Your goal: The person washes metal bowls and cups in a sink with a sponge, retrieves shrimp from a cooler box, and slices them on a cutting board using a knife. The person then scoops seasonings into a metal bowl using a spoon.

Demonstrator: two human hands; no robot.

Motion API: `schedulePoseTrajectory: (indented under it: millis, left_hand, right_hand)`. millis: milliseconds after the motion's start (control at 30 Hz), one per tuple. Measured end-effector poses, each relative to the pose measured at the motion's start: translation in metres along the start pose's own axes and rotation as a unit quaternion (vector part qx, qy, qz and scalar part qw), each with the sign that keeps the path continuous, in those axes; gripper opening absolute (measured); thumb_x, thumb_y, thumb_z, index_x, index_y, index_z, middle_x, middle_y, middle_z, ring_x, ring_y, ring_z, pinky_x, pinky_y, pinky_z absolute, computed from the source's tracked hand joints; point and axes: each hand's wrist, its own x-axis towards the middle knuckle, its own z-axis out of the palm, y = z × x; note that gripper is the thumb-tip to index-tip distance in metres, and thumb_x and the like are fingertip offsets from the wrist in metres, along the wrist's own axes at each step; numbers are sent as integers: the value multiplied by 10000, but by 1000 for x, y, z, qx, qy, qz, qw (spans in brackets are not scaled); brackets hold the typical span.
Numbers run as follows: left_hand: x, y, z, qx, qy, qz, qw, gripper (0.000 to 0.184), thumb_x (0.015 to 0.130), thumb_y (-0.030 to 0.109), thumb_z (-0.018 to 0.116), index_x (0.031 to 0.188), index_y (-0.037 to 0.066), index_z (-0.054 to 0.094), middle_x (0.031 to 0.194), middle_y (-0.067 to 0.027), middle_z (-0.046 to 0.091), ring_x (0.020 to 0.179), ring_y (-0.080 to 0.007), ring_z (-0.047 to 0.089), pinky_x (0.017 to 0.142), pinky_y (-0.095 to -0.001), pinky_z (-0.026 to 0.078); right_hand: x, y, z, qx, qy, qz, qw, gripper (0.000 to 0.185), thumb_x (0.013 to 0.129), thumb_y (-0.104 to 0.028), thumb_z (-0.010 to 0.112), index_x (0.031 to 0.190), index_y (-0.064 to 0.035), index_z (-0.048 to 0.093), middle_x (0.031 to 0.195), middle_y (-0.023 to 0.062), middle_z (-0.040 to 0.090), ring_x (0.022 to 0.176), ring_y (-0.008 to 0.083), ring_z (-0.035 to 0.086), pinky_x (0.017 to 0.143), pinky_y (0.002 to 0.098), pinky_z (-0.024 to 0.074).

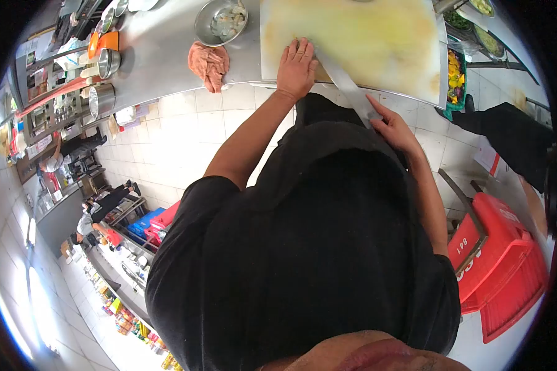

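Note:
My right hand [395, 128] grips the handle end of a long, wide-bladed knife [342, 79], with the index finger stretched out. The blade slants up and left across the near edge of a yellowed white cutting board [377, 49]. My left hand [297, 69] lies on the board's left part, fingers stretched forward and close together, beside the blade's far end. Something small and greenish shows at its fingertips, too small to name. Left of the board, a metal bowl [200, 28] holds pale, shrimp-like pieces. Below the bowl lies a crumpled pinkish cloth [208, 65].
The steel counter [161, 52] runs left, with metal pots [102, 101] at its end. Right of the board is a green crate [457, 106] of colourful petals. A person in dark clothes [507, 139] stands at right, near a red bin [495, 253]. More people are farther off.

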Motion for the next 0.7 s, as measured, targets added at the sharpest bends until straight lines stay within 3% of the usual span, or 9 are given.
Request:
schedulePoseTrajectory:
  millis: [100,200,300,400,500,700]
  left_hand:
    - [-1,-1,0,-2,-1,6,1000,473,935,264,481,1314,-18,482,1405,-191,453,1303,-401,383,1099,-500,271]
    - [1,-1,-2,-15,-3,4,1000,470,926,260,499,1305,-19,488,1400,-190,455,1293,-401,388,1097,-496,274]
    - [3,-3,-2,-39,16,-4,999,468,890,251,553,1280,-3,511,1372,-190,474,1270,-398,404,1072,-488,304]
    - [9,-2,-9,-69,44,-26,996,459,830,240,625,1229,27,550,1298,-180,520,1220,-389,440,1012,-485,353]
    - [16,2,-16,-80,61,-23,995,413,772,216,671,1141,49,594,1159,-159,577,1114,-367,504,923,-476,404]
    - [25,-5,-8,-67,41,-32,996,265,742,166,669,985,70,628,869,-119,629,847,-329,595,748,-435,479]
  right_hand:
    - [3,16,9,2,25,-97,995,607,889,-114,519,1460,-264,378,1033,90,650,753,120,549,754,276,475]
    - [-5,12,5,-46,33,-78,995,611,883,-96,521,1454,-265,385,1145,116,626,798,148,561,813,292,467]
    - [-12,19,6,-97,65,-140,983,604,881,-94,520,1447,-268,397,1038,133,647,776,159,563,796,298,472]
    - [-33,-8,0,-85,67,-4,994,595,881,-106,523,1442,-265,405,907,129,648,733,160,561,763,307,479]
    - [-38,-16,0,-46,86,27,995,594,881,-122,522,1444,-265,402,805,120,628,689,164,554,728,316,481]
    - [-35,-33,2,-100,79,27,991,594,880,-129,528,1443,-269,402,832,142,635,682,174,553,725,319,478]
